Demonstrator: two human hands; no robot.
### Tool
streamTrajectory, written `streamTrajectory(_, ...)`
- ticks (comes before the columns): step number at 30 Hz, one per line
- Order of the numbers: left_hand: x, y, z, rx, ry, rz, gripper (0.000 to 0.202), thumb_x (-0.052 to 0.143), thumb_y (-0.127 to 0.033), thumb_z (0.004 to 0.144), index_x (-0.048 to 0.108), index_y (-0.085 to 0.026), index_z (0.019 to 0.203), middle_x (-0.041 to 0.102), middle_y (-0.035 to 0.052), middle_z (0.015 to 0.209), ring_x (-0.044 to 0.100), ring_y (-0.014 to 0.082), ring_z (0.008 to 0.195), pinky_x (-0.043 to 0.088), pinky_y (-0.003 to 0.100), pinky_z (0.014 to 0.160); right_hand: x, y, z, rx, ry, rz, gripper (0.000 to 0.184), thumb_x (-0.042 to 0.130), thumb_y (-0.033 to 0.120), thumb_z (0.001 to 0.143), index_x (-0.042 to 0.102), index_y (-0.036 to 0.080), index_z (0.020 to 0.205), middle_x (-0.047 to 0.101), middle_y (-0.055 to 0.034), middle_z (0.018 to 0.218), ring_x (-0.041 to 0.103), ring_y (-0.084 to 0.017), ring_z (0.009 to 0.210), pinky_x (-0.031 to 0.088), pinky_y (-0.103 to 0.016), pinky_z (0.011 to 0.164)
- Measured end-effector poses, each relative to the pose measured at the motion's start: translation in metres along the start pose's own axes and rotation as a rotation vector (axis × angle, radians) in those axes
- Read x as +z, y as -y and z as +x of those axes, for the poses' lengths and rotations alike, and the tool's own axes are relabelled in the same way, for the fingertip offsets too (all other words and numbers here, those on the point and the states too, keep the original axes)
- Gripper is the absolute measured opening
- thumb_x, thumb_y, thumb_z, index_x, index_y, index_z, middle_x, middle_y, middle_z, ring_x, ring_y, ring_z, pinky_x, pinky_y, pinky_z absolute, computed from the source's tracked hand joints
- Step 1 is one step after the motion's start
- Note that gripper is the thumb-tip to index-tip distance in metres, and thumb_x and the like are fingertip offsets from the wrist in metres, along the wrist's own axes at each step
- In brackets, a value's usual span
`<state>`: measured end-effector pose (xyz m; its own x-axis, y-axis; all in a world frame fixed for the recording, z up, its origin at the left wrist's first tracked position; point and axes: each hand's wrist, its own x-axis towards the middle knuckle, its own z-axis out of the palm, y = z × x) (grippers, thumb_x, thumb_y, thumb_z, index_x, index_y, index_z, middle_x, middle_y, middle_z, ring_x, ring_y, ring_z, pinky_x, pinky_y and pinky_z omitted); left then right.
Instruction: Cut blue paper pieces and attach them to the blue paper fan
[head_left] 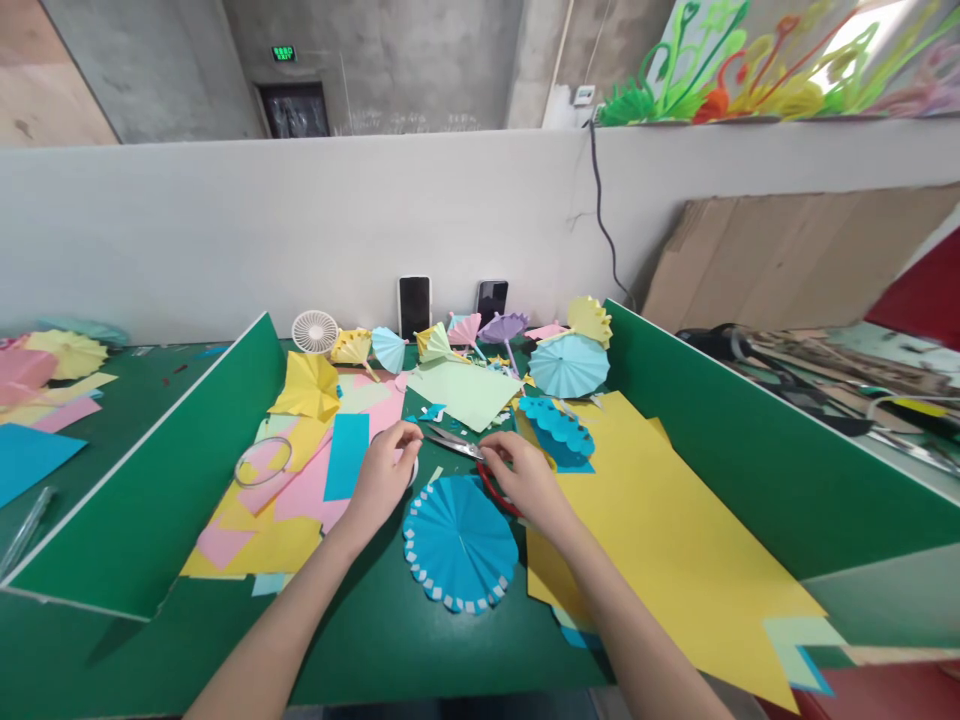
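Observation:
My right hand [517, 470] is closed on a pair of scissors [459, 445], gripping near the pivot. Their metal blades point left and the red handle loops lie under my palm. Just left of the blade tips, my left hand [390, 465] has its fingers curled with thumb and fingertips together; whatever they may pinch is too small to see. Part of a white ring-shaped thing shows beneath that hand. In front of both hands a round, pleated blue paper fan [461, 545] lies flat, white squares along its left and lower edge. A blue scalloped paper piece [556, 430] rests beyond my right hand.
Yellow sheets [660, 540] cover the right side; pink and yellow scraps [300, 480], a blue strip [347, 457] and a clear ring [262, 462] lie left. Small paper umbrellas [502, 328], a fan [315, 332] and two phones [415, 305] stand behind. Green dividers [187, 480] flank the workspace.

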<state>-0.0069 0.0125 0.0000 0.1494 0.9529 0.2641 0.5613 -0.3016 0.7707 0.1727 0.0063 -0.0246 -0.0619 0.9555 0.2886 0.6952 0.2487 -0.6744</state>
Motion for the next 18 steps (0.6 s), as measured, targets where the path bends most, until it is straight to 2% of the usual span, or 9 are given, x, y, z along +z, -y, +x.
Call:
streamTrajectory(4, 0.0003, -0.0005, -0.0016, 0.055, -0.009, 0.039, 0.009, 0.039, -0.020, 0.075, 0.048, -0.018, 0.073, 0.051, 0.0025, 0.078, 0.049, 0.0142, 0.081, 0.039, 0.027, 0.076, 0.0026, 0.0016, -0.0007, -0.039, 0.022, 0.064, 0.017, 0.038, 0.024, 0.076, 0.054, 0.018, 0.073, 0.057, -0.0044, 0.072, 0.053, -0.016, 0.069, 0.041, -0.028, 0.063)
streamTrajectory(7, 0.0011, -0.0006, -0.0027, 0.051, -0.019, 0.048, 0.009, 0.041, -0.021, 0.075, 0.049, -0.018, 0.073, 0.048, 0.0051, 0.087, 0.045, 0.0169, 0.091, 0.040, 0.027, 0.074, 0.0019, -0.0001, -0.0001, -0.004, 0.031, 0.024, 0.018, 0.038, 0.022, 0.077, 0.054, 0.017, 0.074, 0.057, -0.0055, 0.075, 0.053, -0.017, 0.072, 0.041, -0.029, 0.066)
streamTrajectory(10, 0.0015, 0.0003, -0.0024, 0.026, -0.032, -0.022, 0.008, 0.040, -0.022, 0.076, 0.047, -0.019, 0.080, 0.048, 0.0039, 0.085, 0.046, 0.0151, 0.086, 0.041, 0.025, 0.069, -0.0001, -0.0032, 0.0003, 0.037, 0.030, -0.129, 0.018, 0.039, 0.023, 0.078, 0.056, 0.016, 0.079, 0.057, -0.0096, 0.082, 0.052, -0.021, 0.080, 0.040, -0.033, 0.070)
streamTrajectory(14, 0.0001, 0.0017, -0.0008, -0.007, -0.089, -0.099, 0.013, 0.040, -0.020, 0.076, 0.044, -0.019, 0.088, 0.047, 0.0007, 0.078, 0.048, 0.0114, 0.076, 0.040, 0.025, 0.074, -0.0024, -0.0046, -0.0011, 0.132, 0.034, -0.405, 0.024, 0.046, 0.026, 0.076, 0.057, 0.012, 0.093, 0.055, -0.0168, 0.093, 0.049, -0.029, 0.089, 0.038, -0.038, 0.071)
streamTrajectory(18, -0.0025, 0.0011, -0.0005, -0.031, -0.107, -0.210, 0.018, 0.041, -0.024, 0.076, 0.047, -0.019, 0.092, 0.047, -0.0010, 0.073, 0.050, 0.0106, 0.071, 0.041, 0.023, 0.070, -0.0047, -0.0011, -0.0033, 0.225, 0.189, -0.537, 0.038, 0.047, 0.031, 0.076, 0.051, 0.006, 0.105, 0.053, -0.0198, 0.099, 0.048, -0.031, 0.094, 0.037, -0.038, 0.075)
